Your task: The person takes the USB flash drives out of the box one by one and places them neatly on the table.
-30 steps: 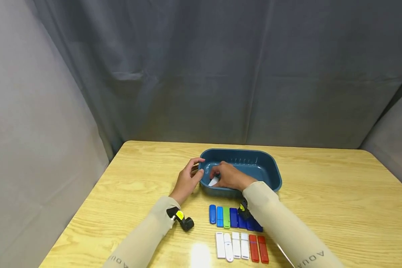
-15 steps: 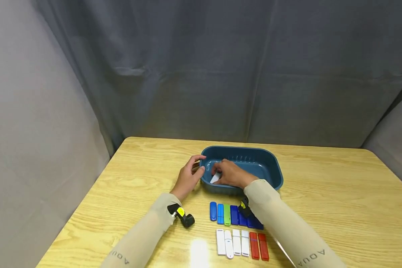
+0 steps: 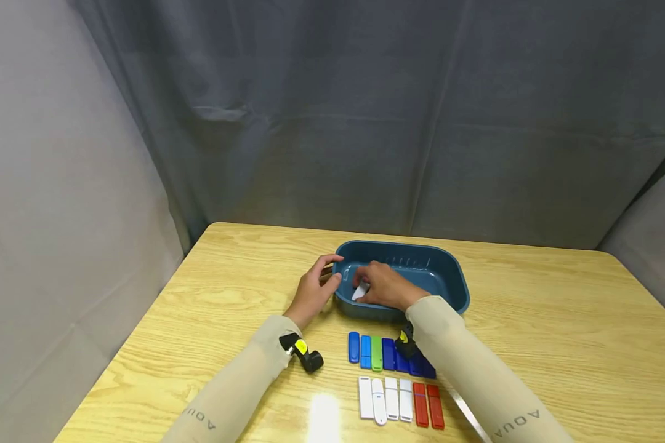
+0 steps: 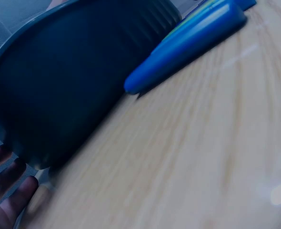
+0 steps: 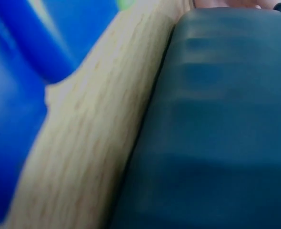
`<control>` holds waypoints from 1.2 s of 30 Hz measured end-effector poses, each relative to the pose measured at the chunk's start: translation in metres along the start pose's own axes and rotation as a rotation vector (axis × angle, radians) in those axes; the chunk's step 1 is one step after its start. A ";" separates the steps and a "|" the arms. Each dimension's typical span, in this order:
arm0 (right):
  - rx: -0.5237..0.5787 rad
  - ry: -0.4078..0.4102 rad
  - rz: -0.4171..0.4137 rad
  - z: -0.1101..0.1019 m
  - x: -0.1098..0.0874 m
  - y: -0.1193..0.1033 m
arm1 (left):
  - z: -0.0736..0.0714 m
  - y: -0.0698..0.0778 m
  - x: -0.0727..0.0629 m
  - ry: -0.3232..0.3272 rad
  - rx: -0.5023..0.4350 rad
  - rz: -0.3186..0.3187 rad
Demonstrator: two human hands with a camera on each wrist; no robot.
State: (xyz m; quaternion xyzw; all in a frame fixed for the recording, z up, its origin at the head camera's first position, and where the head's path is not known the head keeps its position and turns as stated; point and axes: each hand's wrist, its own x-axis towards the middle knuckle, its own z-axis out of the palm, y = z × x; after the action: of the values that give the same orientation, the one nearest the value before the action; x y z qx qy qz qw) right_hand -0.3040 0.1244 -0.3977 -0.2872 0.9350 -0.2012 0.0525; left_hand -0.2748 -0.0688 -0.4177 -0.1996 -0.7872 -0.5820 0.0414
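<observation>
In the head view, a dark teal plastic tub [image 3: 449, 286] stands near the middle of the table. The right hand [image 3: 385, 286] reaches inside its left part and pinches a white USB stick [image 3: 360, 291] between thumb and fingers. At the tub's left end is the left hand [image 3: 313, 289], thumb and index finger spread at the rim, holding no small item. From the left wrist, its fingers [image 4: 19, 195] appear beside the tub's outer corner. The right wrist view shows only the tub's outer wall [image 5: 216, 138] up close; the right hand's grip is hidden there.
In front of the tub lies a row of USB sticks: blue [image 3: 354, 347], light blue [image 3: 366, 352], green [image 3: 377, 354] and several dark blue [image 3: 388, 354]. Nearer are several white sticks [image 3: 366, 398] and two red ones [image 3: 420, 405]. The right forearm partly covers the dark blue end.
The head view has shifted slightly. The white stick stays pinched in the right hand low in the tub, with only a slight move. The left hand stays at the rim.
</observation>
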 end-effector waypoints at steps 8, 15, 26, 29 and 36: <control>0.018 0.112 0.014 -0.023 -0.016 -0.006 | 0.002 0.002 0.003 0.012 -0.002 -0.002; 0.039 0.215 -0.092 -0.042 -0.044 -0.029 | 0.000 0.003 0.003 0.010 -0.006 -0.001; 0.013 0.293 -0.299 -0.029 -0.097 -0.070 | 0.007 -0.034 0.015 0.056 -0.019 0.027; 0.027 0.262 -0.328 -0.018 -0.107 -0.078 | 0.007 -0.037 0.014 0.055 -0.018 0.022; 0.050 0.112 -0.318 0.005 -0.122 -0.090 | 0.004 -0.035 0.009 0.063 -0.015 0.010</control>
State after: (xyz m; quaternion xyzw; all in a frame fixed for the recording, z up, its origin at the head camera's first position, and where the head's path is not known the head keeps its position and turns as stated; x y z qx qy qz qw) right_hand -0.1550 0.1234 -0.3677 -0.4186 0.8739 -0.2458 -0.0249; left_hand -0.2952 -0.0714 -0.4482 -0.1852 -0.7801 -0.5938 0.0675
